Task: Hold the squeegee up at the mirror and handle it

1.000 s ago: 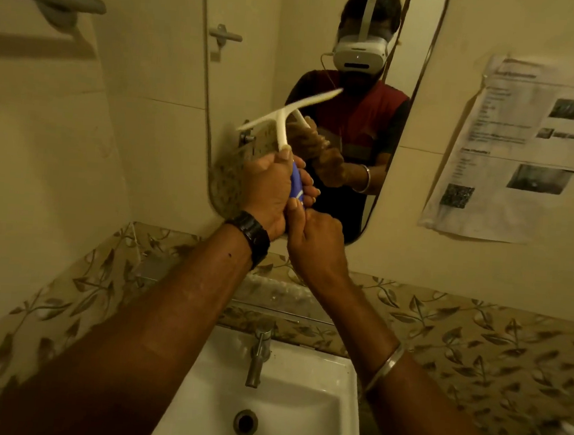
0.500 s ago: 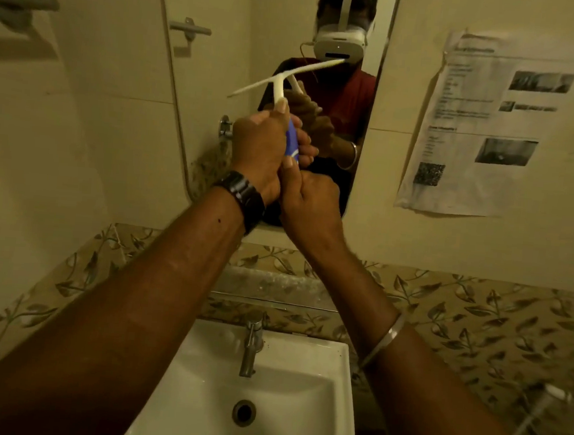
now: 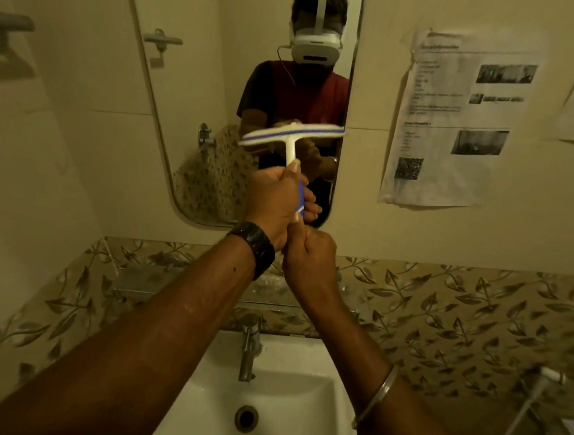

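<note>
A small white squeegee [image 3: 290,134] with a blue strip along its blade and a blue-and-white handle stands upright in front of the wall mirror [image 3: 192,100]. My left hand [image 3: 275,201], a black watch on its wrist, grips the handle, thumb up along the stem. My right hand [image 3: 307,253], a metal bangle on its forearm, is curled just below and pinches the handle's bottom end. The blade lies nearly level, close to the mirror's lower right part; whether it touches the glass cannot be told.
A white sink [image 3: 301,407] with a steel tap [image 3: 249,351] sits below my arms. Leaf-patterned tiles [image 3: 442,318] run behind it. Printed paper sheets [image 3: 454,120] hang on the wall at the right. A towel bar [image 3: 5,23] sticks out at upper left.
Both hands have moved down and to the right with the squeegee. Its blade has turned from a steep slant to nearly level, now showing the blue strip.
</note>
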